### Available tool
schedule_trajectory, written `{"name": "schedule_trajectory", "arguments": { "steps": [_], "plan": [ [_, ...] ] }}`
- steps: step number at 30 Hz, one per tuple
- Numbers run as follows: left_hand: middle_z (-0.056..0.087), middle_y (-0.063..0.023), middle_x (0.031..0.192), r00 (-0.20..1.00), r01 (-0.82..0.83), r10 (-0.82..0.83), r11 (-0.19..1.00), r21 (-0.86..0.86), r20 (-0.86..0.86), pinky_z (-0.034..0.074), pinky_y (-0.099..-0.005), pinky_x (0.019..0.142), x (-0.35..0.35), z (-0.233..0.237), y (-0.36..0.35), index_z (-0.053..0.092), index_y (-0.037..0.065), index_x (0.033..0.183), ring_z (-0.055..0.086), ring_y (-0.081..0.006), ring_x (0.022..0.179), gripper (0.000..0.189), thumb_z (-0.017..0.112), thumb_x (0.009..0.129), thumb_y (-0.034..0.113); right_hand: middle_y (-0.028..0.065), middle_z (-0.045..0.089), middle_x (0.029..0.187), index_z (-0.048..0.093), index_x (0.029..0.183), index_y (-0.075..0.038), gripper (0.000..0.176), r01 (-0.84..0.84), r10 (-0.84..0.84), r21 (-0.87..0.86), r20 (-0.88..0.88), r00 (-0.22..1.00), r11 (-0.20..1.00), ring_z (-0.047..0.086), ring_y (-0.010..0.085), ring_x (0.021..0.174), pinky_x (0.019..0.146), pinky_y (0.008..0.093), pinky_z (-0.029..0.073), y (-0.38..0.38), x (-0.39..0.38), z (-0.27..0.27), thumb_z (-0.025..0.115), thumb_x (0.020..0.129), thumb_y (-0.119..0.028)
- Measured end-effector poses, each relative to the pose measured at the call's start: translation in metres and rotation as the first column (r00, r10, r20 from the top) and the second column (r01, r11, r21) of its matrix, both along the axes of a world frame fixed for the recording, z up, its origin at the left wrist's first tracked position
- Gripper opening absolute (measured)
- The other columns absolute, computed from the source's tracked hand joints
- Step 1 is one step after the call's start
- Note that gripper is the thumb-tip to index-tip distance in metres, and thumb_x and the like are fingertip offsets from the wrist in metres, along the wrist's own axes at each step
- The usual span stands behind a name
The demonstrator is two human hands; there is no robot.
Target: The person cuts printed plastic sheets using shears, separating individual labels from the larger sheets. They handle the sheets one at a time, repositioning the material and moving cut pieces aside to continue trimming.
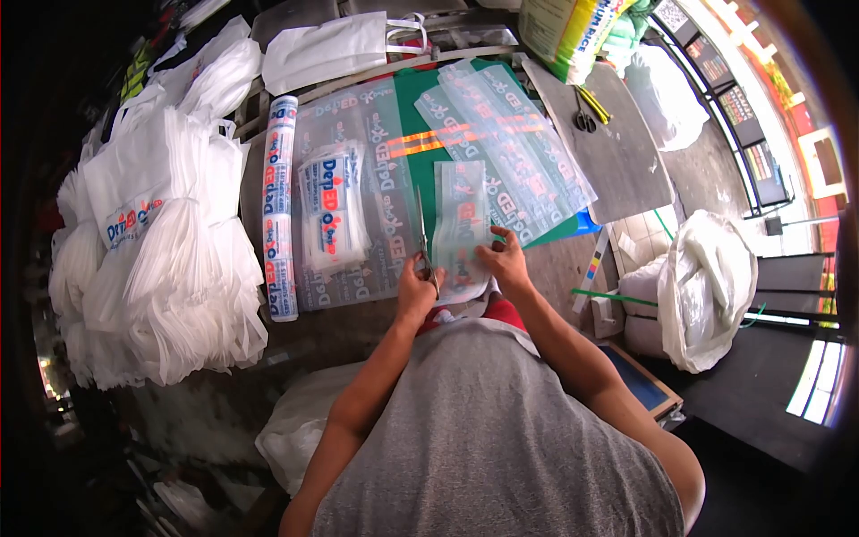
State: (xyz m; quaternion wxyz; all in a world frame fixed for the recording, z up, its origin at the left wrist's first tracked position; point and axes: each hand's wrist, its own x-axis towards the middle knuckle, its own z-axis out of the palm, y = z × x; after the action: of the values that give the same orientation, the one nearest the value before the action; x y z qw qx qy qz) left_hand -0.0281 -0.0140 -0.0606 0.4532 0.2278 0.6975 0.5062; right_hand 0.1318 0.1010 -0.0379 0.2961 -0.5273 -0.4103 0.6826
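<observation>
My left hand [418, 286] is closed around the handles of a pair of scissors [423, 225], whose blades point away from me. Just right of the blades lies a narrow, translucent printed plastic strip [461, 210] on a green mat [425, 107]. Over its right edge rests my right hand [506, 261], thumb and forefinger apart. Beneath the scissors and to their left spreads a wide sheet of clear printed plastic [389, 259]. More cut plastic strips [514, 134] overlap at the mat's far right.
A printed plastic roll [280, 206] and a stack of folded printed pieces [331, 210] lie at left. Bundled white bags [161, 242] hang further left. Black-handled scissors [583, 119] sit on a grey surface at right. A white sack [711, 286] stands beyond, near a rice sack [568, 36].
</observation>
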Motion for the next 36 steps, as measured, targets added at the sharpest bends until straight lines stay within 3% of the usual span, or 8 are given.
{"name": "schedule_trajectory", "arguments": {
  "steps": [2, 7, 11, 16, 21, 27, 33, 36],
  "plan": [
    [0.069, -0.0096, 0.089, 1.000, 0.010, -0.010, 1.000, 0.011, -0.001, 0.047, -0.0242, 0.066, -0.002, 0.002, 0.001, 0.044, -0.005, 0.136, 0.062, -0.0104, 0.075, 0.052, 0.067, 0.090, 0.006, 0.0150, 0.067, 0.101, 0.040, 0.139, 0.002, 0.064, -0.049, 0.045, 0.098, 0.041, 0.998, 0.994, 0.067, 0.0189, 0.087, 0.073, 0.0298, 0.056, 0.002, 0.003, 0.000, 0.070, 0.083, -0.007],
    [0.069, -0.0096, 0.088, 0.999, 0.031, -0.031, 0.999, 0.015, -0.016, 0.048, -0.0244, 0.067, -0.001, 0.014, 0.004, 0.044, -0.005, 0.136, 0.062, -0.0105, 0.075, 0.052, 0.067, 0.090, 0.005, 0.0148, 0.067, 0.100, 0.035, 0.144, 0.002, 0.071, -0.058, 0.052, 0.126, 0.053, 0.997, 0.990, 0.067, 0.0178, 0.087, 0.075, 0.0289, 0.055, 0.003, 0.007, 0.003, 0.069, 0.084, -0.007],
    [0.069, -0.0089, 0.089, 0.996, 0.019, -0.023, 0.999, 0.047, 0.088, 0.049, -0.0246, 0.070, 0.001, 0.020, 0.004, 0.044, -0.004, 0.137, 0.063, -0.0110, 0.079, 0.053, 0.067, 0.090, 0.004, 0.0150, 0.068, 0.102, 0.033, 0.146, 0.004, 0.071, -0.007, 0.011, 0.058, -0.064, 0.998, 0.998, 0.067, 0.0179, 0.088, 0.076, 0.0292, 0.056, 0.005, 0.010, 0.007, 0.069, 0.085, -0.006],
    [0.068, -0.0085, 0.093, 0.969, -0.066, 0.029, 0.987, 0.146, 0.244, 0.049, -0.0261, 0.072, -0.007, 0.014, 0.002, 0.043, -0.002, 0.138, 0.063, -0.0117, 0.083, 0.056, 0.068, 0.088, 0.003, 0.0195, 0.067, 0.110, 0.031, 0.146, 0.006, 0.068, -0.032, 0.033, 0.031, -0.031, 0.999, 0.999, 0.068, 0.0215, 0.093, 0.076, 0.0315, 0.058, 0.015, 0.022, 0.013, 0.065, 0.088, -0.003],
    [0.068, -0.0057, 0.087, 0.992, -0.080, 0.088, 0.993, -0.089, 0.092, 0.048, -0.0264, 0.070, -0.018, 0.013, 0.005, 0.046, -0.003, 0.136, 0.062, -0.0107, 0.079, 0.055, 0.070, 0.087, 0.004, 0.0211, 0.066, 0.112, 0.032, 0.145, 0.006, 0.067, -0.006, 0.010, -0.067, 0.048, 0.999, 0.998, 0.070, 0.0254, 0.087, 0.069, 0.0321, 0.062, 0.021, 0.033, -0.001, 0.064, 0.087, 0.000],
    [0.067, -0.0064, 0.074, 0.997, -0.079, 0.079, 0.988, -0.135, -0.008, 0.046, -0.0293, 0.058, -0.024, 0.000, 0.002, 0.048, -0.005, 0.134, 0.061, -0.0124, 0.064, 0.058, 0.072, 0.084, 0.010, 0.0202, 0.066, 0.109, 0.039, 0.138, 0.008, 0.059, 0.028, -0.016, -0.084, 0.141, 0.990, 0.996, 0.071, 0.0260, 0.079, 0.061, 0.0330, 0.062, 0.030, 0.038, -0.013, 0.064, 0.085, 0.000],
    [0.067, -0.0085, 0.074, 0.978, -0.092, 0.053, 0.977, -0.191, -0.202, 0.048, -0.0320, 0.061, -0.026, -0.022, 0.003, 0.049, -0.004, 0.134, 0.063, -0.0153, 0.067, 0.058, 0.073, 0.083, 0.011, 0.0209, 0.065, 0.109, 0.044, 0.133, 0.007, 0.052, -0.014, 0.028, -0.062, 0.234, 0.972, 0.998, 0.071, 0.0262, 0.076, 0.058, 0.0344, 0.062, 0.051, 0.035, -0.009, 0.062, 0.085, -0.001],
    [0.067, -0.0083, 0.076, 0.985, -0.132, 0.112, 0.978, -0.160, -0.132, 0.048, -0.0324, 0.061, -0.029, -0.035, 0.003, 0.049, -0.003, 0.135, 0.063, -0.0153, 0.068, 0.059, 0.073, 0.083, 0.012, 0.0180, 0.064, 0.105, 0.048, 0.132, 0.003, 0.050, 0.058, -0.049, -0.028, 0.244, 0.969, 0.998, 0.069, 0.0255, 0.073, 0.058, 0.0334, 0.061, 0.066, 0.034, -0.010, 0.065, 0.084, -0.001]
  ]
}}
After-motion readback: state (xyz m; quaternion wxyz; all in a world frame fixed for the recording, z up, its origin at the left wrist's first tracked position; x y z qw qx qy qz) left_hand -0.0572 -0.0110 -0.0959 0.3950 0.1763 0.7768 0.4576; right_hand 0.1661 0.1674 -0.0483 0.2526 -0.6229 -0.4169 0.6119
